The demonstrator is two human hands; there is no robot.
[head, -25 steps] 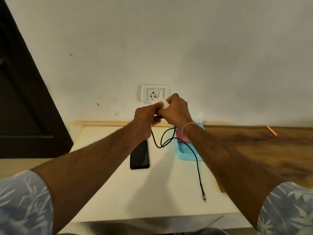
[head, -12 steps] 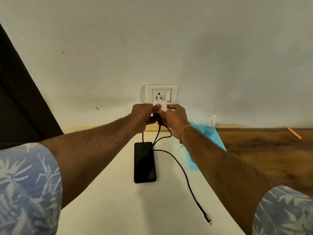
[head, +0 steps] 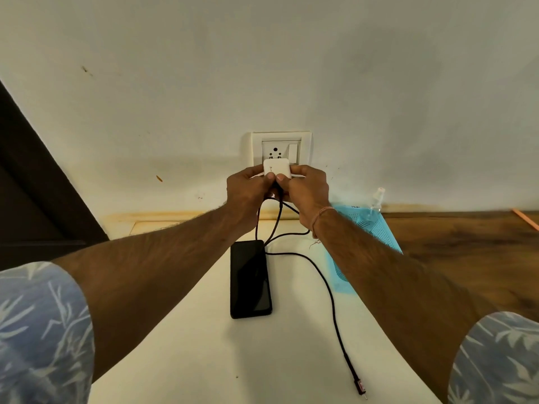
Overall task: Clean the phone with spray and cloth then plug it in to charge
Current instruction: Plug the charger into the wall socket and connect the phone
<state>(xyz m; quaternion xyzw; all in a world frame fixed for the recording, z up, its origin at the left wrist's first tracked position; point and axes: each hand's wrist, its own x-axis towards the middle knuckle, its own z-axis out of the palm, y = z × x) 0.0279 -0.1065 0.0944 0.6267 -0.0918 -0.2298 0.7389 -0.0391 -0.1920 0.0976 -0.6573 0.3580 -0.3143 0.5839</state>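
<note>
A white charger adapter (head: 276,167) sits just below the holes of the wall socket (head: 280,148), held from both sides. My left hand (head: 248,188) grips its left edge and my right hand (head: 306,189) grips its right edge. A black cable (head: 331,298) hangs from the adapter, loops over the table and ends in a loose plug (head: 360,386) near the front edge. The black phone (head: 250,279) lies flat, screen up, on the white table (head: 189,360) below my hands; nothing is plugged into it.
A light blue cloth (head: 367,228) lies to the right of the phone, partly under my right forearm, with a clear spray bottle (head: 376,202) at the wall behind it. Further right is a dark wooden surface (head: 466,243). A dark door (head: 35,205) stands left.
The view has moved closer to the wall and the socket. Both hands have lifted the adapter from below the socket plate up to the socket's lower edge.
</note>
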